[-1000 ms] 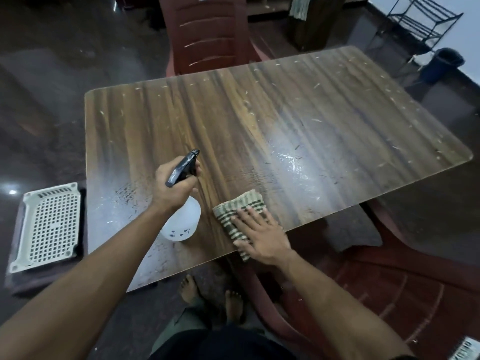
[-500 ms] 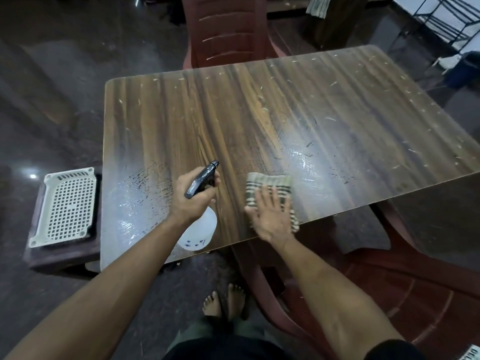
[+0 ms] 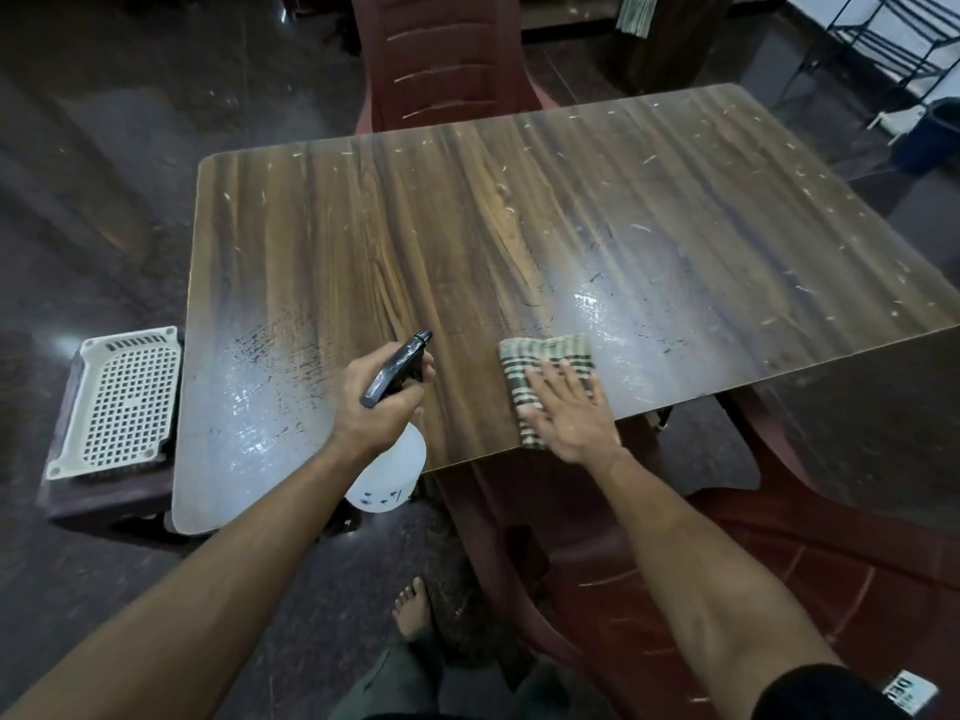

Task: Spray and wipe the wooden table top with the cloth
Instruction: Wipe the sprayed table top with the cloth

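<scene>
The wooden table top (image 3: pixel 493 241) fills the middle of the view, with pale specks scattered over it and wet shiny patches near its front edge. My left hand (image 3: pixel 379 402) grips a spray bottle (image 3: pixel 389 475) with a black trigger head and a white body, held above the front edge, nozzle pointing away. My right hand (image 3: pixel 571 413) lies flat, fingers spread, on a folded green-and-beige checked cloth (image 3: pixel 540 361), pressing it to the table near the front edge.
A dark red plastic chair (image 3: pixel 441 59) stands at the table's far side and another (image 3: pixel 779 563) at the near right. A white perforated tray (image 3: pixel 119 402) rests on a low stool to the left. A metal rack (image 3: pixel 893 39) and dark bin (image 3: pixel 935 132) stand far right.
My right hand has slid the cloth to the right along the front edge. The left hand keeps the spray bottle in much the same place.
</scene>
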